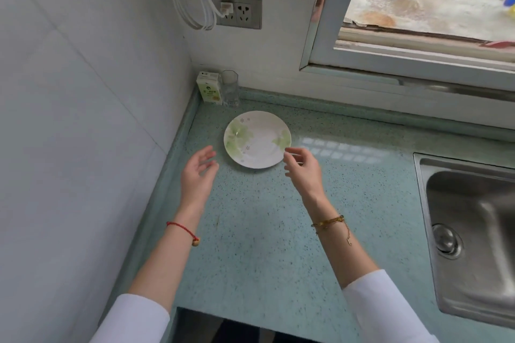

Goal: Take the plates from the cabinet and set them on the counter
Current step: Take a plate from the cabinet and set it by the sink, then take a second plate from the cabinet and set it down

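Note:
A white plate (257, 139) with green leaf and small flower prints lies flat on the speckled teal counter (264, 231), near the back left corner. My left hand (198, 172) hovers just left of the plate, fingers spread, holding nothing. My right hand (302, 166) is at the plate's right front rim; its fingertips are close to the edge, loosely curled, with nothing held. No cabinet is in view.
A small carton (209, 88) and a clear glass (230, 88) stand in the back corner. A steel sink (471, 231) lies at the right. A wall socket with a coiled white cable (235, 11) is above, and a window (423, 8) at the upper right.

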Demonstrator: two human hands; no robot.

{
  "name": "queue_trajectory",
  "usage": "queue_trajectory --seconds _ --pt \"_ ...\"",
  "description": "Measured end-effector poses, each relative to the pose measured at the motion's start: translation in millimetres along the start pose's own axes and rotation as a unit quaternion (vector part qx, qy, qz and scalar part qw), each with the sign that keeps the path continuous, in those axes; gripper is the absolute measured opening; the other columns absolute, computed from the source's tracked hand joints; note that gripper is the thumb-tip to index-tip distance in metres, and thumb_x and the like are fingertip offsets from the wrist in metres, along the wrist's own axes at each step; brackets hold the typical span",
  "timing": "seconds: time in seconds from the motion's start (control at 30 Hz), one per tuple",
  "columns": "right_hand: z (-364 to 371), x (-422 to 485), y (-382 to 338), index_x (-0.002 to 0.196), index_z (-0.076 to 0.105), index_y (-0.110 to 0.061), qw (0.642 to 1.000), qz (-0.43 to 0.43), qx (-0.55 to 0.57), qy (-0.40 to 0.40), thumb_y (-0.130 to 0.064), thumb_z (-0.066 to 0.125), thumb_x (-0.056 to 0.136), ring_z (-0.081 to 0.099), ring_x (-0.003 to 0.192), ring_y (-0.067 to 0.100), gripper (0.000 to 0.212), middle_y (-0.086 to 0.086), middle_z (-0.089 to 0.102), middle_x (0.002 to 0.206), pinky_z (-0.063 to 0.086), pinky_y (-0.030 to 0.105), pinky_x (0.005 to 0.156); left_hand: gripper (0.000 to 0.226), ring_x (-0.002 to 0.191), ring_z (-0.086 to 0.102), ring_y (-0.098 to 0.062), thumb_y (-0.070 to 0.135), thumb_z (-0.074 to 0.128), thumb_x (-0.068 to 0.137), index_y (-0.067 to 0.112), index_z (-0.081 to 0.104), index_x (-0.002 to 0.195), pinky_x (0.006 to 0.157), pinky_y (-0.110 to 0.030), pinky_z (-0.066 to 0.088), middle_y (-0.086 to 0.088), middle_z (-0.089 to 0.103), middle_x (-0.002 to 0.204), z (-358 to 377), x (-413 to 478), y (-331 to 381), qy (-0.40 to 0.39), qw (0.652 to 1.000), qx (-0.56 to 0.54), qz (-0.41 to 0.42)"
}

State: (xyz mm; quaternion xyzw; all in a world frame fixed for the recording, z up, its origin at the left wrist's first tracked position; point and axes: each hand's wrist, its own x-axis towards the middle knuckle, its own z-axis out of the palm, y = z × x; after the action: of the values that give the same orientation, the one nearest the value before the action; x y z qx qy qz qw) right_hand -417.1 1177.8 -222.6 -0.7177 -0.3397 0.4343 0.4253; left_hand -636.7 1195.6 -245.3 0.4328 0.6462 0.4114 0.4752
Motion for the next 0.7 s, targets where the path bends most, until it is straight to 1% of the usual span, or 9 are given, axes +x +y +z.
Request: queue_trajectory --seconds 0.03,0.1,0.2,0.3,0.37,0.47,0.53,0.67,0.7 --pt "-3 -11 -3 0.12 0.062 -0.013 1.0 -0.007 0.007 -0.014 -0.025 0.055 0.097 0.065 0.104 0.022 0.027 0.008 0.067 0.113 0.057 0.041 0.091 0.04 0.115 0.063 -0.008 0.006 0.064 0.092 0.029 0.061 0.126 0.108 -0.04 0.049 0.007 0.067 0.122 -4 -13 3 0.006 1.0 -0.008 0.004" --pt "-10 -34 -8 0.119 0.062 -0.016 0.998 -0.025 0.021 -0.044 -0.024 0.055 0.097 0.066 0.1 0.021 0.024 0.007 0.068 0.111 0.058 0.033 0.082 0.04 0.115 0.064 -0.01 0.006 0.064 0.092 0.028 0.062 0.125 0.108 -0.04 0.049 0.007 0.068 0.122 -12 -43 10 0.025 0.999 -0.022 0.017" --pt "-22 -66 -11 0.115 0.062 -0.021 0.994 -0.047 0.034 -0.094 -0.024 0.054 0.097 0.065 0.092 0.015 0.019 0.005 0.068 0.107 0.054 0.024 0.074 0.038 0.114 0.065 -0.009 0.006 0.064 0.092 0.027 0.063 0.123 0.107 -0.039 0.05 0.005 0.069 0.123 -21 -95 18 0.055 0.997 -0.045 0.03" --pt "-38 -99 -10 0.114 0.063 -0.021 0.986 -0.073 0.036 -0.148 -0.022 0.055 0.097 0.065 0.09 0.014 0.019 0.003 0.069 0.102 0.054 0.023 0.073 0.035 0.114 0.066 -0.006 0.009 0.065 0.093 0.031 0.064 0.12 0.107 -0.037 0.05 0.007 0.069 0.123 -26 -158 21 0.099 0.992 -0.067 0.044" --pt "-50 -123 -6 0.112 0.063 -0.022 0.977 -0.089 0.029 -0.194 -0.022 0.055 0.097 0.065 0.089 0.014 0.017 0.002 0.069 0.1 0.054 0.022 0.072 0.033 0.113 0.066 -0.005 0.011 0.065 0.093 0.034 0.065 0.117 0.107 -0.035 0.051 0.008 0.07 0.123 -27 -205 20 0.145 0.985 -0.082 0.049" --pt "-66 -156 4 0.116 0.065 -0.019 0.962 -0.108 0.015 -0.251 -0.023 0.055 0.097 0.065 0.09 0.015 0.022 0.002 0.069 0.1 0.053 0.022 0.072 0.032 0.116 0.066 -0.011 0.009 0.064 0.094 0.03 0.066 0.118 0.107 -0.037 0.05 0.005 0.07 0.122 -23 -273 11 0.201 0.971 -0.117 0.053" --pt "-75 -181 11 0.119 0.064 -0.018 0.947 -0.125 -0.001 -0.297 -0.023 0.055 0.097 0.066 0.092 0.015 0.024 0.003 0.069 0.102 0.054 0.022 0.074 0.031 0.116 0.067 -0.014 0.008 0.064 0.094 0.029 0.067 0.117 0.107 -0.036 0.05 0.005 0.071 0.121 -19 -322 3 0.247 0.958 -0.132 0.056" --pt "-84 -232 24 0.121 0.063 -0.016 0.912 -0.15 -0.023 -0.381 -0.023 0.054 0.098 0.067 0.096 0.016 0.025 0.005 0.069 0.107 0.057 0.023 0.077 0.033 0.117 0.066 -0.016 0.003 0.064 0.093 0.027 0.068 0.115 0.101 -0.025 0.052 0.002 0.071 0.122 -17 -407 -12 0.332 0.928 -0.157 0.066" --pt "-85 -248 28 0.121 0.063 -0.015 0.9 -0.154 -0.029 -0.407 -0.022 0.054 0.098 0.067 0.096 0.016 0.025 0.006 0.069 0.107 0.057 0.023 0.078 0.033 0.118 0.066 -0.017 0.003 0.064 0.093 0.026 0.068 0.115 0.1 -0.025 0.052 0.001 0.071 0.123 -17 -432 -17 0.363 0.915 -0.162 0.065"
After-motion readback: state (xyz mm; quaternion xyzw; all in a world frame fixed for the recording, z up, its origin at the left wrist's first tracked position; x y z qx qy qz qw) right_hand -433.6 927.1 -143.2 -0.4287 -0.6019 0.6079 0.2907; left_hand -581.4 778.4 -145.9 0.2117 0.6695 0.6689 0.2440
